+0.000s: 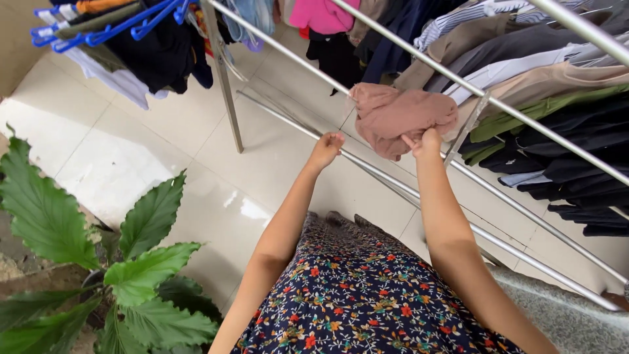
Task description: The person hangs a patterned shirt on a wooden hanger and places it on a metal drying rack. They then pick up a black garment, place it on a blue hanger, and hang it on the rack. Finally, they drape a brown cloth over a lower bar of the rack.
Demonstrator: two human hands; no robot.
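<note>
Flowery dress (367,295) sits below both hands; right hand (427,142) pinches the pink cloth (400,118), left hand (325,149) grips the metal rail (367,164) beside it

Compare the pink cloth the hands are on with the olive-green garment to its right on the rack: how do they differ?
The pink cloth is crumpled into a bunch, pinched by the right hand; the olive-green garment hangs draped flat, untouched. The pink cloth sits alone at the row's end; the green one lies packed between other clothes. Both hang on the metal rack.
</note>
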